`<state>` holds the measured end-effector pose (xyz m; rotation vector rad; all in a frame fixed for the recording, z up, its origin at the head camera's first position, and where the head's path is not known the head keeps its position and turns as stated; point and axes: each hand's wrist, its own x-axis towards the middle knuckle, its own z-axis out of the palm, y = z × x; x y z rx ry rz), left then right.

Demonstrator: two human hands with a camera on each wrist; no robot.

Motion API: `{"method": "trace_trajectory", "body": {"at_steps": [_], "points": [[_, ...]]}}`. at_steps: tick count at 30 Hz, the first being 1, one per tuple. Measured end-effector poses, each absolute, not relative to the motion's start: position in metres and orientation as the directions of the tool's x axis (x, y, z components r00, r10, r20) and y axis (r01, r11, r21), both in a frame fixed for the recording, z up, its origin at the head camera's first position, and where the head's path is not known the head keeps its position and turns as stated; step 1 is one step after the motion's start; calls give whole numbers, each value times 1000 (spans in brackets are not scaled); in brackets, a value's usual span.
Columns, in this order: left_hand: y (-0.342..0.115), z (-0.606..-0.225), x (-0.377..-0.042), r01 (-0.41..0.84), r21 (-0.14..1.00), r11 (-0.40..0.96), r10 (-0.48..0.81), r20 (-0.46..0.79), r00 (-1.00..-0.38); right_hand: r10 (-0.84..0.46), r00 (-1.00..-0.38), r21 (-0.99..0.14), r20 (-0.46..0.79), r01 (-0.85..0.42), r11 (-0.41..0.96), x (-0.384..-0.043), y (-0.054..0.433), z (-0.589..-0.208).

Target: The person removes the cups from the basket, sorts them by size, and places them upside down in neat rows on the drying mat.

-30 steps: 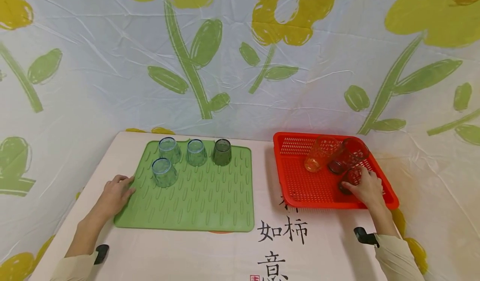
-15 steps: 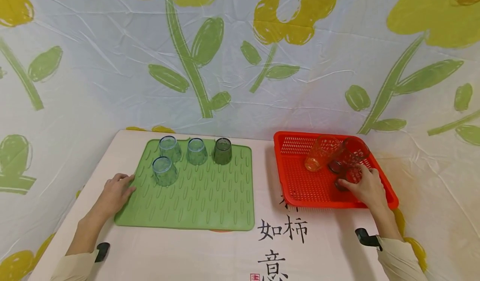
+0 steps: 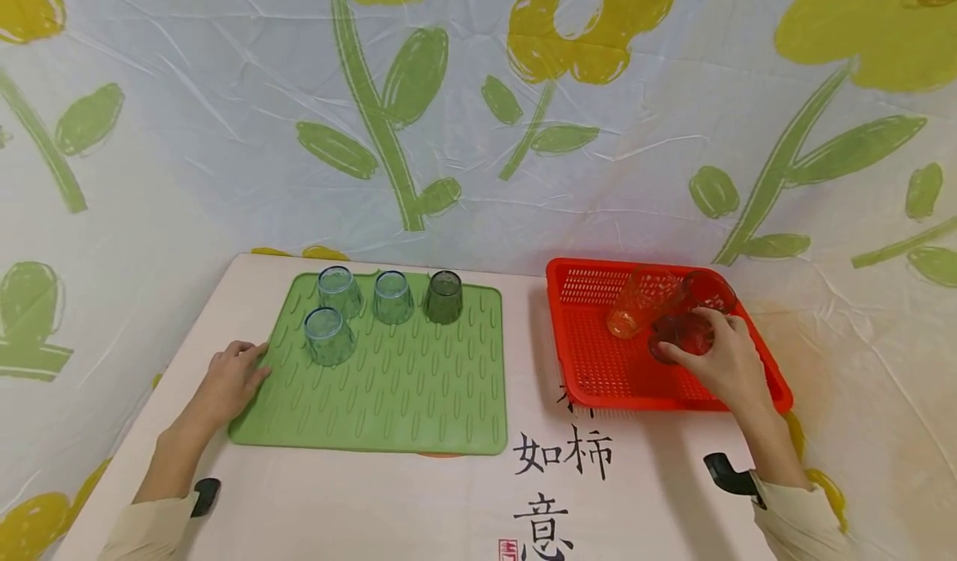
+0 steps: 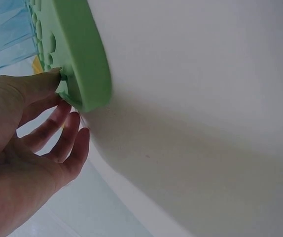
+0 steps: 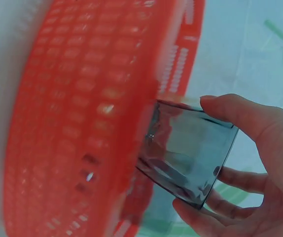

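Observation:
Inside the red plastic basket point(image 3: 598, 399), my right hand point(image 3: 723, 363) holds a dark grey glass point(image 5: 186, 148) by its rim end, thumb on one side and fingers on the other. Two other glasses lie tilted behind it, a clear tall glass point(image 3: 634, 303) and a wider glass point(image 3: 710, 289), partly hidden. At the left, my left hand point(image 3: 230, 385) pinches the edge of a green drying mat point(image 3: 404, 403) between thumb and forefinger; its other fingers are loosely bent. Three blue-rimmed glasses point(image 3: 329, 338) and one dark glass point(image 3: 444, 297) stand on the mat.
Mat and basket lie on a white cloth-covered table point(image 3: 359, 503) with black brush characters point(image 3: 543, 528). A flower-printed cloth wall point(image 3: 247, 154) rises behind and at both sides. The basket's raised rim surrounds the right hand's glass.
My right hand has moved the dark glass slightly left and back within the basket, toward the other glasses. The left hand keeps its place at the mat's edge.

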<state>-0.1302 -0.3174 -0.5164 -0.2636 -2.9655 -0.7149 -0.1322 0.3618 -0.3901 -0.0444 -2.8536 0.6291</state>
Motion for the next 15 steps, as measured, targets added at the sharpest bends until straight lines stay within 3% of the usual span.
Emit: {"method": "trace_trajectory", "body": {"at_steps": [15], "points": [[-319,-518,-130,166,457,874,133,103,-986,27,-952,-466,306,-125,876,-127,311,-369]]}}
